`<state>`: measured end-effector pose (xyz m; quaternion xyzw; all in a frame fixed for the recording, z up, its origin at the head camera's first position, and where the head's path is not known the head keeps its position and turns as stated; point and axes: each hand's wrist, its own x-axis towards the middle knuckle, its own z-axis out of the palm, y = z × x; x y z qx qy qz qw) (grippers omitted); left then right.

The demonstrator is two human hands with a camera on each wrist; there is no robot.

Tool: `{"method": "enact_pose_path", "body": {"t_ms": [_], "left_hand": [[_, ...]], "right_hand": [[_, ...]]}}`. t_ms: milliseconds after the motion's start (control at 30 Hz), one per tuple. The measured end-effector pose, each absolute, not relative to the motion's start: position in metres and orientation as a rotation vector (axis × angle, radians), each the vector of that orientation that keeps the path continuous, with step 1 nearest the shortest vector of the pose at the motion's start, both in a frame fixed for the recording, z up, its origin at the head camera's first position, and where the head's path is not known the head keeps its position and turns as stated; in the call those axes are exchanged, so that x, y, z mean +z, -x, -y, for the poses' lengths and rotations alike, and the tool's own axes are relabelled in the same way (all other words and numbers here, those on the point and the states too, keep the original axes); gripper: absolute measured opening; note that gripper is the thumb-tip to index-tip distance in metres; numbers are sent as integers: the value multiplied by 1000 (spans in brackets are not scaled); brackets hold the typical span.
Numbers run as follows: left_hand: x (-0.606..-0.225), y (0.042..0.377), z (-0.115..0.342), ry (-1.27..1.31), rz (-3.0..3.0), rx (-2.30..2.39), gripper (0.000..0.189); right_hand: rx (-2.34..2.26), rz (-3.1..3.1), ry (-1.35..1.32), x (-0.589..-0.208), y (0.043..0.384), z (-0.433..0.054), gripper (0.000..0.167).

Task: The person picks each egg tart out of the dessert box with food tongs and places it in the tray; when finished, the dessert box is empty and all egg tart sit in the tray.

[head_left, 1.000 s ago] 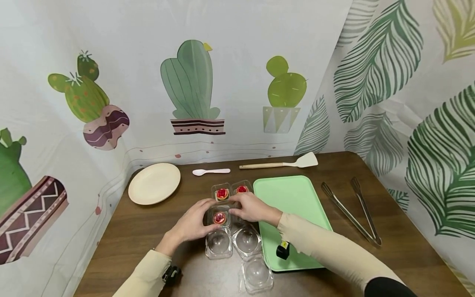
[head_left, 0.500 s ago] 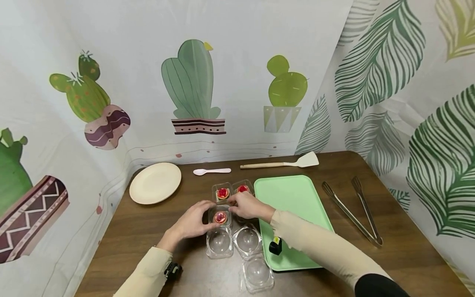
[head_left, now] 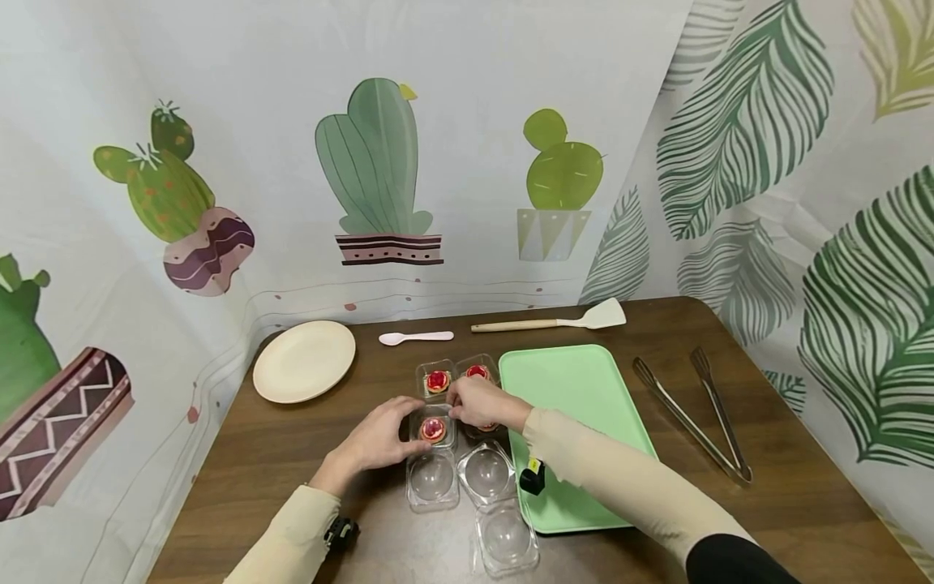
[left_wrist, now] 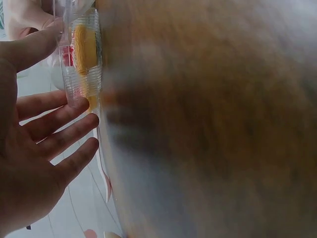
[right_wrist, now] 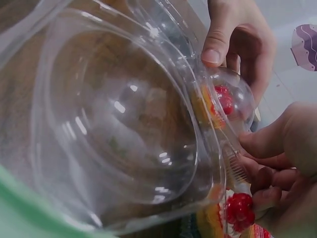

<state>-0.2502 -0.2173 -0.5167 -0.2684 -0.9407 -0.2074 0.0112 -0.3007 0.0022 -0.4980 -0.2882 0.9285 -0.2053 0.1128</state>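
Note:
My left hand holds a clear plastic clamshell box at its left side, thumb at the near edge and fingers at the far edge. A red-topped tart sits in it under a clear dome, also seen in the right wrist view. In the left wrist view the left hand's other fingers are spread loosely. My right hand pinches the box's right edge between thumb and curled fingers. Below this hand another red-topped tart shows partly. Two more boxed tarts stand behind.
Empty clear domed clamshell parts lie nearer to me. A green tray is on the right, with metal tongs beyond it. A cream plate, pink spoon and white spatula line the back.
My right hand has turned and drawn its fingers in at the box's right edge, its forearm shifting left. The tart below it now shows. My left hand has barely moved.

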Motion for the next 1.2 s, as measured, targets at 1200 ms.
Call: {"method": "enact_pose_path", "body": {"t_ms": [1200], "left_hand": [[-516,241,213,752,2936,-550,72]], "right_hand": [[-616,-2680,997,-488,310,9,11]]}}
